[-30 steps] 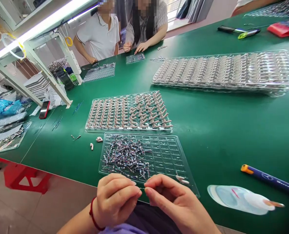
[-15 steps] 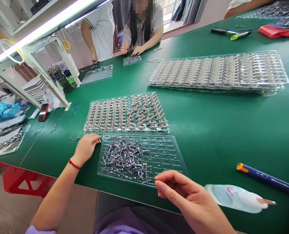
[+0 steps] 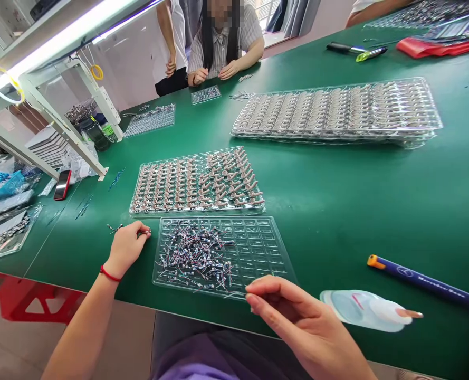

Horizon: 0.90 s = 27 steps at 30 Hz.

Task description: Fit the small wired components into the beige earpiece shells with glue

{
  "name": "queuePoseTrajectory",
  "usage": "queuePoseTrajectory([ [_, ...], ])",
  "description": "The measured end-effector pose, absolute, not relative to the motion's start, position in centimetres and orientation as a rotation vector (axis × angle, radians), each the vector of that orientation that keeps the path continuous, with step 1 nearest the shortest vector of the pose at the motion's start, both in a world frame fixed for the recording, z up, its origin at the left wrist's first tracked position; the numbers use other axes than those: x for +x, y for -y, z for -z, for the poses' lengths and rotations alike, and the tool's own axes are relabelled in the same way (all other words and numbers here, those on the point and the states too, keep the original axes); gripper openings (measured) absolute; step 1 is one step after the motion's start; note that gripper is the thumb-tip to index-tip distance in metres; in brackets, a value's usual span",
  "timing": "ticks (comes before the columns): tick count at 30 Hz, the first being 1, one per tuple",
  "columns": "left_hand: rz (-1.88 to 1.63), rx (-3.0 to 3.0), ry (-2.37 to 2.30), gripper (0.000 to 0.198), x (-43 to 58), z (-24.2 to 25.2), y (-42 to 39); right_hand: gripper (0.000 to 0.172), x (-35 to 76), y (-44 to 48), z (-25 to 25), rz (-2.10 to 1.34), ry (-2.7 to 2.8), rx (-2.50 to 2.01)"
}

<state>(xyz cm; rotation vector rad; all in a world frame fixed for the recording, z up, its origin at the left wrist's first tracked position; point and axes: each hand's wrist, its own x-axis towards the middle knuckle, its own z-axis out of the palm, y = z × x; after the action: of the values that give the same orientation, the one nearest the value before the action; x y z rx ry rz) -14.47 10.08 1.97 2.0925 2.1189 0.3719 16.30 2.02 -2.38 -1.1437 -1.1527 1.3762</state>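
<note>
Wire (image 3: pixel 234 294) pinched by right hand (image 3: pixel 297 311) points to nine o'clock, likely leaving its tip free; left hand (image 3: pixel 127 245) grip, can't tell.

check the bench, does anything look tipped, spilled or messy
The squeeze bottle lies on its side, though no puddle shows. The wired parts sit in a tangled heap in the left part of the near tray, rather than one per compartment.

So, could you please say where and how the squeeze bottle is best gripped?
I'd probably take the squeeze bottle around the middle of its body, from above: it lies on its side, narrow tip pointing right, and the right hand hides part of its base.
</note>
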Motion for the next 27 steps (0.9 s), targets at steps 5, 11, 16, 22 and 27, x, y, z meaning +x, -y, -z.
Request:
queuePoseTrajectory([
  [5,-0.378,2.107,-2.147,0.011,-14.5,-1.7,-10.0,0.025,16.4,-1.8,2.8,-1.308,1.23,-1.14],
  [11,-0.517,2.173,-2.08,0.01,-14.5,-1.4,-9.6,0.023,16.2,-2.0,2.2,-1.258,1.252,-1.121],
  [16,-0.738,2.223,-1.98,0.011,-13.2,-1.5,-8.3,0.015,16.0,-2.2,1.6,-1.175,1.313,-1.085],
  [22,-1.087,1.781,-1.737,0.012,-8.7,-1.5,-5.1,0.019,15.9,-1.6,1.5,-1.196,1.289,-1.117],
  [27,-0.996,1.049,-1.337,0.023,-4.4,-1.2,-1.6,0.01,15.9,-1.2,1.5,-1.149,1.301,-1.016],
])
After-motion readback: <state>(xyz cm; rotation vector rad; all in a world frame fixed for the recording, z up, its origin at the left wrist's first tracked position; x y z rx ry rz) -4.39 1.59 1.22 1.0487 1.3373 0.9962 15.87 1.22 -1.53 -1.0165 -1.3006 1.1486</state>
